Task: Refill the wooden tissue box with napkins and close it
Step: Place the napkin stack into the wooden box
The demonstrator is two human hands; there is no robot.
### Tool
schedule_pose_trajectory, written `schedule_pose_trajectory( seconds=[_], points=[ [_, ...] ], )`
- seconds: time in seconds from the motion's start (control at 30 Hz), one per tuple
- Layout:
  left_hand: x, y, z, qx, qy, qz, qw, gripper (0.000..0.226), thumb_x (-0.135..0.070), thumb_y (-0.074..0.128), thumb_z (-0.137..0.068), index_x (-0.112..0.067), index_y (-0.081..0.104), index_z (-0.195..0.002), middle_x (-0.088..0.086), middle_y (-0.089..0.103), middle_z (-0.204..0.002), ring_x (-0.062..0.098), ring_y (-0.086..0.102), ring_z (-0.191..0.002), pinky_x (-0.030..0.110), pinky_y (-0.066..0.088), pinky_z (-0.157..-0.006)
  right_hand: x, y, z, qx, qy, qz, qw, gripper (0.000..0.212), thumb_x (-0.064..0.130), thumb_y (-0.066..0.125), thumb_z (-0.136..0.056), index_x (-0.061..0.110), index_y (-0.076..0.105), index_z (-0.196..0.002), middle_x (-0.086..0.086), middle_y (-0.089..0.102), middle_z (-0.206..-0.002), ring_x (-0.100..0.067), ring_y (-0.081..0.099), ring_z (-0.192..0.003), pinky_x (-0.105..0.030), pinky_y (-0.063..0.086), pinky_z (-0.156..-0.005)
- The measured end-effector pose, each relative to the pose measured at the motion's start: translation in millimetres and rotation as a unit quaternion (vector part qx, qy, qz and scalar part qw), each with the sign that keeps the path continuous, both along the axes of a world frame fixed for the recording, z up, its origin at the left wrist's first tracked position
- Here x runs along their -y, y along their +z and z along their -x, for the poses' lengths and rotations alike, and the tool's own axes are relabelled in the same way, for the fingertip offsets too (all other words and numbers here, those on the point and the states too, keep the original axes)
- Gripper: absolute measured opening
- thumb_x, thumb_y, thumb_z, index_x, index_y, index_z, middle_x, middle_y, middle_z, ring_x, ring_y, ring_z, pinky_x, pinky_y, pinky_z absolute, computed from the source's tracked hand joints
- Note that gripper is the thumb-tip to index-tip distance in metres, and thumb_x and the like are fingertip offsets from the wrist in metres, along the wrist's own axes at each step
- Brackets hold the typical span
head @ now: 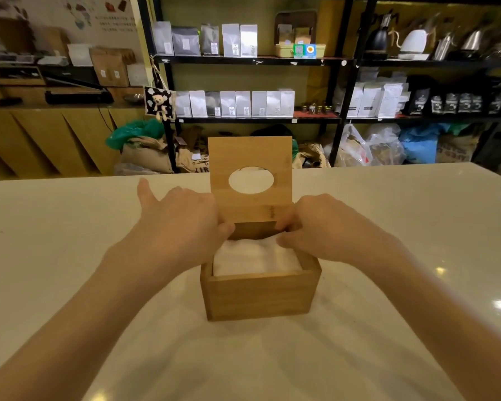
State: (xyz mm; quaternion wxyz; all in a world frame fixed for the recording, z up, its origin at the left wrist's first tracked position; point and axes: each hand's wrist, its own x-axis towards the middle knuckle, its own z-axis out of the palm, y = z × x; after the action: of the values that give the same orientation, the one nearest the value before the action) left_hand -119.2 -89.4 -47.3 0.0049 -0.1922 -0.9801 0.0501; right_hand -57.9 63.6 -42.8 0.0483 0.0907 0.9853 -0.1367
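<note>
A wooden tissue box (261, 293) stands in the middle of the table, its hinged lid (250, 157) raised upright at the back, with an oval hole in it. White napkins (253, 257) fill the box almost to the rim. My left hand (182, 218) rests on the box's back left corner, fingers curled over the edge, thumb spread out. My right hand (310, 227) is at the back right corner, fingertips touching the napkins and the inner edge. Whether either hand grips the lid's base is hidden.
The box sits on a pale stone table (70, 256). Beyond the table's far edge stand black shelves (255, 60) with coffee bags and kettles, sacks on the floor, and a wooden counter (41, 134) at the left.
</note>
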Motion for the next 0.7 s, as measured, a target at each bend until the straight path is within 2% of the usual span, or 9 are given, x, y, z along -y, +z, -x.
schedule_pose_trajectory(
  seconds=[0.07, 0.13, 0.2, 0.3, 0.37, 0.43, 0.47, 0.53, 0.7],
  points=[
    [2, 3, 0, 0.035, -0.003, 0.006, 0.999, 0.040, -0.052, 0.036, -0.089, -0.027, 0.064, -0.103, -0.002, 0.061, -0.119, 0.023, 0.039, -0.128, 0.060, -0.002, -0.110, -2, 8, -6, 0.019, 0.029, 0.038, 0.999, 0.024, 0.026, 0.054, -0.089, 0.017, 0.067, -0.107, -0.005, 0.066, -0.111, -0.020, 0.059, -0.100, -0.027, 0.046, -0.085],
    [-2, -1, -1, 0.079, -0.005, 0.038, 0.996, 0.044, -0.054, 0.032, -0.090, -0.027, 0.066, -0.100, -0.001, 0.059, -0.122, 0.025, 0.032, -0.133, 0.062, -0.005, -0.109, -2, 7, -7, 0.055, 0.040, 0.036, 0.997, 0.025, 0.025, 0.051, -0.091, 0.015, 0.069, -0.105, -0.005, 0.066, -0.110, -0.020, 0.058, -0.100, -0.028, 0.045, -0.084],
    [-6, -8, -1, 0.102, -0.006, 0.068, 0.992, 0.053, -0.056, 0.024, -0.090, -0.025, 0.066, -0.094, 0.001, 0.054, -0.129, 0.029, 0.020, -0.139, 0.065, -0.010, -0.107, 2, 0, -5, 0.089, 0.026, 0.006, 0.996, 0.029, 0.027, 0.043, -0.093, 0.014, 0.067, -0.101, -0.005, 0.064, -0.105, -0.023, 0.057, -0.097, -0.037, 0.045, -0.093],
    [-9, -13, -1, 0.115, 0.012, 0.068, 0.991, 0.065, -0.059, 0.012, -0.089, -0.024, 0.066, -0.091, 0.003, 0.047, -0.138, 0.031, 0.011, -0.142, 0.065, -0.014, -0.106, 10, -8, -3, 0.114, 0.001, -0.063, 0.991, 0.035, 0.032, 0.030, -0.095, 0.017, 0.055, -0.077, -0.004, 0.054, -0.095, -0.027, 0.051, -0.099, -0.058, 0.028, -0.104],
    [-10, -12, -1, 0.133, 0.023, 0.061, 0.989, 0.074, -0.061, 0.006, -0.087, -0.024, 0.069, -0.093, 0.005, 0.047, -0.138, 0.030, 0.014, -0.141, 0.063, -0.015, -0.106, 11, -7, -3, 0.113, -0.003, -0.076, 0.991, 0.042, 0.041, 0.022, -0.096, 0.018, 0.053, -0.080, -0.004, 0.052, -0.098, -0.029, 0.049, -0.107, -0.061, 0.022, -0.106],
    [-8, -8, -1, 0.152, 0.020, 0.046, 0.987, 0.080, -0.063, 0.001, -0.085, -0.025, 0.072, -0.089, 0.004, 0.053, -0.131, 0.028, 0.024, -0.137, 0.062, -0.015, -0.107, 8, -2, -5, 0.112, 0.006, -0.027, 0.993, 0.053, 0.045, 0.017, -0.097, 0.015, 0.061, -0.099, -0.002, 0.054, -0.106, -0.027, 0.049, -0.109, -0.053, 0.026, -0.106],
    [-6, -5, -1, 0.165, 0.016, 0.031, 0.986, 0.083, -0.064, -0.001, -0.083, -0.025, 0.072, -0.087, 0.002, 0.055, -0.128, 0.026, 0.029, -0.134, 0.061, -0.015, -0.107, 6, 2, -7, 0.111, 0.007, 0.014, 0.994, 0.059, 0.046, 0.016, -0.097, 0.014, 0.065, -0.103, -0.001, 0.054, -0.107, -0.023, 0.049, -0.105, -0.041, 0.028, -0.104],
    [-3, -1, -3, 0.188, 0.013, 0.006, 0.982, 0.086, -0.066, -0.003, -0.081, -0.026, 0.073, -0.085, -0.002, 0.055, -0.126, 0.023, 0.034, -0.130, 0.060, -0.014, -0.109, 2, 12, -13, 0.102, 0.005, 0.074, 0.992, 0.067, 0.048, 0.014, -0.097, 0.014, 0.072, -0.096, 0.002, 0.049, -0.105, -0.015, 0.043, -0.096, -0.027, 0.025, -0.091],
    [-2, -6, -13, 0.181, 0.022, 0.044, 0.982, 0.084, -0.070, -0.004, -0.078, -0.029, 0.055, -0.121, 0.002, 0.047, -0.139, 0.029, 0.020, -0.140, 0.061, -0.018, -0.107, 8, 12, -19, 0.120, 0.004, 0.067, 0.991, 0.067, 0.052, 0.011, -0.095, 0.014, 0.066, -0.087, -0.003, 0.053, -0.106, -0.016, 0.048, -0.092, -0.026, 0.032, -0.087]
  ],
)
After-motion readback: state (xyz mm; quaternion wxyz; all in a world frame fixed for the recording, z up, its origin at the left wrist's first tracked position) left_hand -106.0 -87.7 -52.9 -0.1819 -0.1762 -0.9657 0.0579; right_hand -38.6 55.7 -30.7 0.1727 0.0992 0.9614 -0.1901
